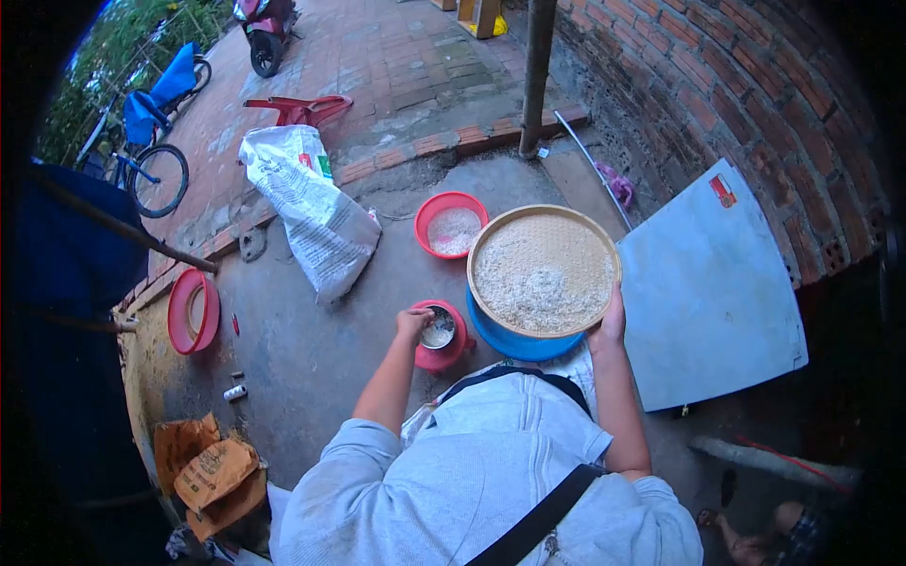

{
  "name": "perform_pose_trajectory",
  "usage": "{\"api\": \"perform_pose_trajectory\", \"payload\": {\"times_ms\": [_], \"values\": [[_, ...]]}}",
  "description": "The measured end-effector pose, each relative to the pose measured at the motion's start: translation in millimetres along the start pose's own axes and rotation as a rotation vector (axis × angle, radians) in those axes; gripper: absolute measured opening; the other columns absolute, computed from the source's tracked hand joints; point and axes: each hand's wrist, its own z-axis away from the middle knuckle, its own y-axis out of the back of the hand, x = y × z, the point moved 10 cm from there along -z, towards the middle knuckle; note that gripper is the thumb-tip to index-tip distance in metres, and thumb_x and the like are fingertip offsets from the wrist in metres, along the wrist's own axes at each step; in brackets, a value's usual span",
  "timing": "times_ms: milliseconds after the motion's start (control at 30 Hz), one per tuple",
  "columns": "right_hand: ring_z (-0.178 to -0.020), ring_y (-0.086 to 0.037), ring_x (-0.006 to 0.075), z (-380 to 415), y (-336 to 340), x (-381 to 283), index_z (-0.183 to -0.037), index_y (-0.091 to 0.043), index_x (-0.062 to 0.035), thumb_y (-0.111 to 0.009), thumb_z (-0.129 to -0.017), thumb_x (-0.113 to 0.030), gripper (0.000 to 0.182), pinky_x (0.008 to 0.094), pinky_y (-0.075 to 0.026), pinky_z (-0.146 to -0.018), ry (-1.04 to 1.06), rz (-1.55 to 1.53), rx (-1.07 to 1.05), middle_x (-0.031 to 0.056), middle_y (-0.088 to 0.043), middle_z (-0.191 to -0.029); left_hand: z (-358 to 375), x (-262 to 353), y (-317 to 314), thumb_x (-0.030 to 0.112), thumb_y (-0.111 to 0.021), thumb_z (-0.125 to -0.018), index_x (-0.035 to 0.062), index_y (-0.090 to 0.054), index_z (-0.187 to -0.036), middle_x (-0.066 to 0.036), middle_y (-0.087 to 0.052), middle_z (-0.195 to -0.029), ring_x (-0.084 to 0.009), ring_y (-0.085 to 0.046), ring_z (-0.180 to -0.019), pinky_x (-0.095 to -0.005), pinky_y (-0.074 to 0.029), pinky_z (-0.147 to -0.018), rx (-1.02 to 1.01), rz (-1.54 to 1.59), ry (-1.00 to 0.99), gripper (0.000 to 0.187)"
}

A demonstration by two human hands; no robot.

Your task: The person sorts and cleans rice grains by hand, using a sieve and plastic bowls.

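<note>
My right hand [609, 323] grips the lower right rim of a round woven winnowing tray [545, 226]. Pale grains [543, 283] are heaped in its lower part. Beneath the tray, a blue basin [528, 346] shows only along its near edge. My left hand [412, 324] is at the left rim of a metal bowl [440, 330], fingers bunched over its opening; what they hold, if anything, is hidden. Some pale grain lies in that bowl, which rests on a small red stool [436, 359]. Just beyond stands a red basin [451, 198] with more grain.
A white sack [321, 226] leans on the concrete floor ahead, near a red plastic stool [300, 108]. Left are another red basin [179, 316] and brown paper bags [215, 472]. A pale board [703, 283] lies right, by a brick wall [717, 104]. Someone's leg [755, 538] shows lower right.
</note>
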Motion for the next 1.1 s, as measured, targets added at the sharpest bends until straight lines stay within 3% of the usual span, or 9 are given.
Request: {"api": "perform_pose_trajectory", "payload": {"times_ms": [100,233,400,467,600,667,800,933,1100], "values": [[-0.119,-0.046,0.0273,7,1,-1,-0.133,-0.038,-0.0009,-0.034,-0.095,-0.042,0.056,0.0385,-0.036,-0.101,-0.009,0.033,-0.018,0.0144,-0.046,-0.132,-9,-42,-7,0.008,-0.068,-0.079,-0.0051,-0.057,-0.107,-0.016,-0.063,-0.097,-0.0246,-0.064,-0.080,-0.0358,-0.057,-0.064,-0.028,0.208,0.148,0.033],[-0.118,-0.047,0.0269,13,6,-7,-0.132,-0.039,-0.0005,-0.035,-0.095,-0.042,0.055,0.0381,-0.036,-0.100,0.026,0.046,0.031,0.0143,-0.047,-0.130,-1,-37,-6,0.026,-0.064,-0.084,0.0058,-0.054,-0.114,-0.017,-0.052,-0.118,-0.0318,-0.057,-0.102,-0.0487,-0.054,-0.072,-0.028,0.081,0.309,0.038],[-0.119,-0.046,0.0266,13,9,-15,-0.133,-0.036,0.0003,-0.036,-0.095,-0.041,0.056,0.0378,-0.036,-0.100,0.058,-0.001,0.026,0.0153,-0.044,-0.133,24,42,-9,0.019,-0.058,-0.087,-0.0024,-0.054,-0.111,-0.018,-0.056,-0.116,-0.0277,-0.060,-0.096,-0.0379,-0.052,-0.078,0.073,0.390,0.219,0.032],[-0.119,-0.046,0.0265,15,6,-14,-0.133,-0.036,0.0003,-0.036,-0.095,-0.042,0.057,0.0378,-0.036,-0.100,0.045,-0.030,0.022,0.0153,-0.044,-0.133,45,123,-28,0.012,-0.054,-0.089,-0.0012,-0.054,-0.117,-0.016,-0.060,-0.108,-0.0240,-0.062,-0.091,-0.0330,-0.052,-0.077,-0.111,0.524,-0.164,0.031],[-0.118,-0.047,0.0262,4,9,-5,-0.133,-0.038,-0.0023,-0.034,-0.096,-0.043,0.055,0.0385,-0.037,-0.100,0.081,-0.071,-0.067,0.0138,-0.047,-0.130,137,253,-89,0.010,-0.055,-0.088,-0.0042,-0.058,-0.112,-0.013,-0.063,-0.104,-0.0188,-0.064,-0.087,-0.0281,-0.051,-0.076,-0.317,0.359,-0.434,0.028],[-0.119,-0.046,0.0257,8,4,0,-0.134,-0.037,-0.0033,-0.033,-0.096,-0.043,0.055,0.0391,-0.036,-0.101,0.047,-0.074,-0.028,0.0134,-0.046,-0.131,194,291,-145,0.009,-0.057,-0.087,0.0008,-0.062,-0.108,-0.011,-0.064,-0.105,-0.0176,-0.064,-0.087,-0.0280,-0.052,-0.076,-0.617,-0.019,-0.654,0.024],[-0.118,-0.047,0.0260,7,-2,2,-0.134,-0.035,-0.0036,-0.033,-0.096,-0.043,0.055,0.0385,-0.037,-0.100,0.034,-0.118,-0.084,0.0135,-0.046,-0.132,279,309,-218,0.006,-0.062,-0.078,0.0087,-0.065,-0.104,-0.010,-0.062,-0.109,-0.0262,-0.060,-0.096,-0.0354,-0.048,-0.085,-0.756,-0.662,-1.300,0.026],[-0.117,-0.047,0.0270,8,-6,-6,-0.134,-0.034,-0.0028,-0.034,-0.096,-0.041,0.053,0.0393,-0.038,-0.099,0.086,-0.128,-0.127,0.0147,-0.045,-0.132,301,278,-263,0.015,-0.065,-0.075,0.0097,-0.065,-0.102,-0.009,-0.061,-0.113,-0.0265,-0.058,-0.098,-0.0363,-0.045,-0.087,-0.930,-0.804,-1.518,0.027],[-0.116,-0.048,0.0279,13,-2,-10,-0.133,-0.035,-0.0020,-0.035,-0.096,-0.040,0.054,0.0399,-0.038,-0.099,0.052,-0.169,-0.072,0.0150,-0.045,-0.132,291,258,-263,0.012,-0.065,-0.074,0.0079,-0.066,-0.101,-0.009,-0.062,-0.107,-0.0261,-0.058,-0.098,-0.0347,-0.047,-0.086,-0.898,-0.799,-1.468,0.027]]}}
